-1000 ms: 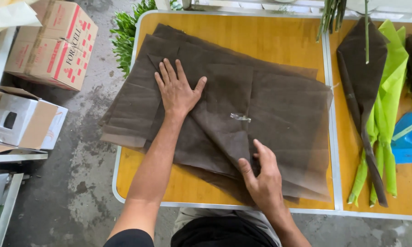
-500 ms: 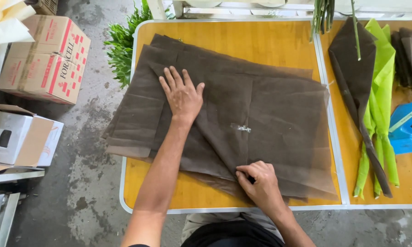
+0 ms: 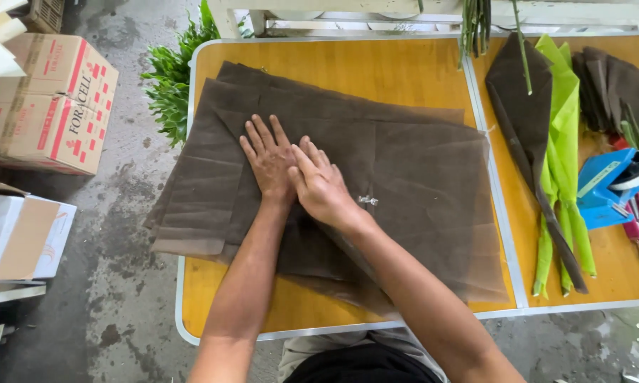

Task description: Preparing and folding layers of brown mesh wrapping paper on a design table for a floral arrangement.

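Note:
A stack of dark brown mesh wrapping sheets (image 3: 419, 177) lies spread over the yellow-topped table (image 3: 376, 71), its left edge hanging past the table's side. My left hand (image 3: 268, 156) lies flat on the sheets, fingers apart, pressing down. Right beside it, touching it, my right hand (image 3: 321, 186) also rests flat on the sheets with fingers together and stretched out. Neither hand grips anything. A small pale spot (image 3: 367, 201) shows on the mesh just right of my right hand.
Folded brown and green wrapping cones (image 3: 546, 142) lie on the neighbouring table, beside a blue tape dispenser (image 3: 610, 184) and green stems (image 3: 475, 28). Cardboard boxes (image 3: 50, 99) stand on the floor at left, with green foliage (image 3: 174, 78) near the table corner.
My right hand has moved from the sheets' near edge up and left, and now lies beside my left hand. The left hand stayed in place. The camera has shifted a little.

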